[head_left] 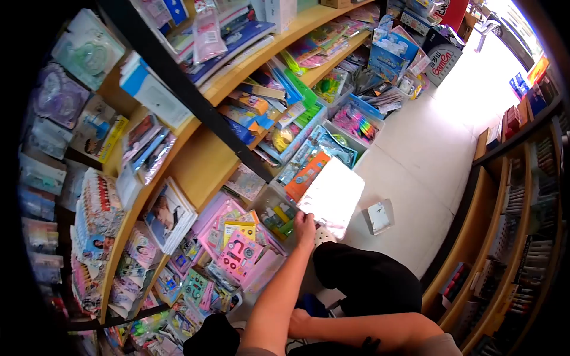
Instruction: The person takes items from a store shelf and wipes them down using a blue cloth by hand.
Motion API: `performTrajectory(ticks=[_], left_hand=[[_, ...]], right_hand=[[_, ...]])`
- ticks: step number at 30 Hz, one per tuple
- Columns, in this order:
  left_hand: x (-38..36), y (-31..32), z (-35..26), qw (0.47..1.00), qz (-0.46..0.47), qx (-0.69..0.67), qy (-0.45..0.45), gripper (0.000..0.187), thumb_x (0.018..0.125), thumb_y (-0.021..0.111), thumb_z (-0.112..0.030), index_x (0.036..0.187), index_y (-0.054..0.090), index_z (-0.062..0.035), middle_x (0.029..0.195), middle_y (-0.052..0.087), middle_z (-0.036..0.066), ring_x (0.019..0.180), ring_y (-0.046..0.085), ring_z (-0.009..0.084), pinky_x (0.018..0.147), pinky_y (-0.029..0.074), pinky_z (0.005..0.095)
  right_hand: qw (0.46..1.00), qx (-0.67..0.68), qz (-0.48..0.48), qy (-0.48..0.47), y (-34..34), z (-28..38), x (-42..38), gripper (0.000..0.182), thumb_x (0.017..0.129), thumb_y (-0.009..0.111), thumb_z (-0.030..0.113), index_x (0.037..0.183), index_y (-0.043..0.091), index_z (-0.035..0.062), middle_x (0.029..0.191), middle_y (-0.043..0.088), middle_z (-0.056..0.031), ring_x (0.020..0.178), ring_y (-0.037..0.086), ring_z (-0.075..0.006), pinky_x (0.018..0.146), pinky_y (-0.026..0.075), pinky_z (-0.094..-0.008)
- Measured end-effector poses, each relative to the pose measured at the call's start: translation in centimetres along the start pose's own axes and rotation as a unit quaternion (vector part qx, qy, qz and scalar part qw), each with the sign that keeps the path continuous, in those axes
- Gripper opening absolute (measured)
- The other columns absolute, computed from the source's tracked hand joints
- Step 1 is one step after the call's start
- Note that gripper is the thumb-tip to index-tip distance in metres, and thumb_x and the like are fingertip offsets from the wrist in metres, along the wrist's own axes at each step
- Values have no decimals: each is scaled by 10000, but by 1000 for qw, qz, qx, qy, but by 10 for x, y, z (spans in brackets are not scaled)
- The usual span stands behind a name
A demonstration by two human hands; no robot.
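A shiny white, flat packet [333,194] is gripped at its lower left corner by my left hand [304,228], above the plastic bins. An orange packet [307,176] lies just beside it in a bin. My right hand [298,323] is low between my legs, next to a dark blue thing [313,305]; its fingers are mostly hidden. Below and left of my left hand is a bin with bottles [278,216], and beside that a pink bin [266,272] of pink and yellow packets.
Wooden shelves [214,151] with books and packets run along the left. On the floor [415,139] stands a small open white box [378,216]. Shelves with pens [504,225] line the right. A dark carton [442,59] stands at the back.
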State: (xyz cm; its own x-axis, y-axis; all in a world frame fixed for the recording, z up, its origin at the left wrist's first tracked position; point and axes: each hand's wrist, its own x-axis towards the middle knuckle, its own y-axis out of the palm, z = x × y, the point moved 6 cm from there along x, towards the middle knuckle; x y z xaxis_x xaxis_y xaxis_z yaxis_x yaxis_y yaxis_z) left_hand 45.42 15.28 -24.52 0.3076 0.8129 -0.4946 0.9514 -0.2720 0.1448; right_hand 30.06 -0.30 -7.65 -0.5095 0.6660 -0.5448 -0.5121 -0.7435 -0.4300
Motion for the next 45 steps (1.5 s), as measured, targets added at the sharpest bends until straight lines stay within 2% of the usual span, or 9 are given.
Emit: performTrajectory(ticks=[1, 10, 18, 24, 32, 35, 39, 42, 45], left_hand=[[-11, -13, -35, 998, -9, -2, 54, 105, 810, 499, -96, 872, 544, -24, 814, 564, 16, 726, 510, 97, 651, 427, 252], [-160, -262, -175, 935, -175, 169, 257, 138, 860, 458, -15, 977, 393, -49, 833, 468, 24, 708, 407, 79, 620, 351, 246], [-281, -359, -158, 936, -239, 46, 254, 160, 900, 426, -19, 1035, 366, -80, 718, 502, 10, 595, 435, 51, 518, 353, 196], [-289, -329, -169, 928, -237, 78, 276, 195, 901, 409, 15, 1068, 377, -80, 802, 520, 23, 687, 467, 66, 601, 386, 197], [-288, -349, -181, 942, -174, -63, 279, 324, 898, 399, 10, 1222, 399, 3, 965, 582, 71, 823, 541, 96, 774, 425, 232], [-290, -359, -173, 944, -186, -59, 268, 311, 894, 436, -15, 1203, 400, 1, 1005, 591, 84, 849, 562, 101, 786, 437, 232], [-285, -363, -162, 950, -196, -42, 238, 327, 891, 433, -4, 1216, 397, -19, 1008, 587, 74, 884, 547, 103, 804, 424, 224], [-283, -369, -146, 950, -211, -28, 227, 338, 892, 403, 30, 1227, 392, -15, 1060, 555, 69, 919, 527, 103, 803, 408, 214], [-287, -365, -154, 960, -186, -36, 204, 352, 895, 421, 11, 1244, 383, -18, 1058, 553, 59, 909, 524, 92, 800, 402, 208]], right_hand=[[998, 16, -52, -8, 4, -3, 8, 227, 793, 514, 189, 943, 636, 68, 957, 640, -153, 877, 629, -290, 674, 512, -394], [969, 93, 13, -227, -18, 36, 25, 305, 866, 479, 271, 1029, 539, 21, 976, 585, -206, 925, 558, -352, 823, 419, -408], [796, 553, 100, -225, -72, 119, -7, 160, 909, 498, 142, 1040, 536, 57, 937, 551, 33, 871, 500, -54, 786, 409, -205], [902, -97, -310, -284, -26, 155, 43, 496, 851, 538, 330, 1250, 434, 54, 1161, 503, -168, 1117, 441, -303, 943, 329, -410], [899, -63, -414, -128, -69, 136, 91, 427, 834, 539, 278, 1179, 444, 45, 1062, 522, -153, 1013, 477, -305, 874, 335, -422], [791, -45, -602, -100, -86, 109, 99, 433, 825, 552, 228, 1158, 427, -19, 1021, 526, -193, 963, 486, -357, 874, 342, -439], [917, -1, -336, -212, -39, 150, 105, 467, 826, 556, 260, 1194, 434, -2, 1081, 522, -208, 982, 495, -368, 854, 386, -430], [846, -100, -373, -368, -32, 189, 80, 399, 828, 549, 247, 1162, 478, 41, 1036, 541, -156, 966, 501, -336, 842, 388, -419], [888, -97, -363, -265, -51, 171, 99, 400, 847, 531, 252, 1201, 464, 78, 1065, 547, -134, 970, 520, -305, 836, 403, -392]])
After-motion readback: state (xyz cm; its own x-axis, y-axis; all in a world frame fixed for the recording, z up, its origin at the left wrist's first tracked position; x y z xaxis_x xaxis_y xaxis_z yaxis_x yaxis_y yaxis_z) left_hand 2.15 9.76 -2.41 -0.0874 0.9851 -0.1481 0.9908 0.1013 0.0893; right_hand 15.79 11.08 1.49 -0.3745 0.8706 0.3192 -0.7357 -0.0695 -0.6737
